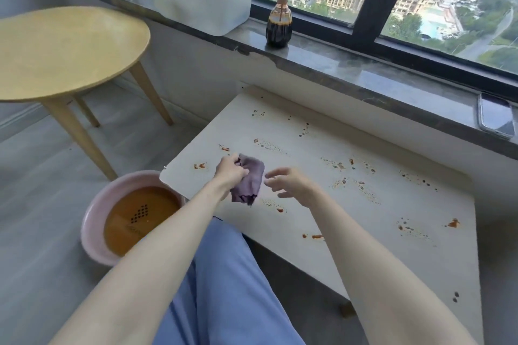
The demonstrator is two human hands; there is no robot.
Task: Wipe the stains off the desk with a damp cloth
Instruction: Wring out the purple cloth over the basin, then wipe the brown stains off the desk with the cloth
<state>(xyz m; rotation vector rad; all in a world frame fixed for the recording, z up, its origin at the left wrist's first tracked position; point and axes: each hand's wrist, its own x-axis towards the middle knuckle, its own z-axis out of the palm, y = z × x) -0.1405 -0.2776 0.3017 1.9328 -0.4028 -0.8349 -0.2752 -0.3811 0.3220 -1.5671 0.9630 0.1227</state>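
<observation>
Spattered desk (pixel 350 218), cloth (pixel 249 180) poised over it
A basin (pixel 92 218) of brown water sits at the desk's 8 o'clock, handy for rinsing; the cloth hangs over its 9 o'clock side — left hand (pixel 229 172) pinching it, right hand (pixel 290 182) empty and loose-fingered, probably to spread it.

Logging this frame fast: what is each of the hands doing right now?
Left hand: closed, gripping the purple cloth above the desk.
Right hand: open, fingers loosely curved, holding nothing, beside the cloth.

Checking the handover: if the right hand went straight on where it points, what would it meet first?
Probably the purple cloth held by the left hand; the right hand points at it, depth unclear.
</observation>
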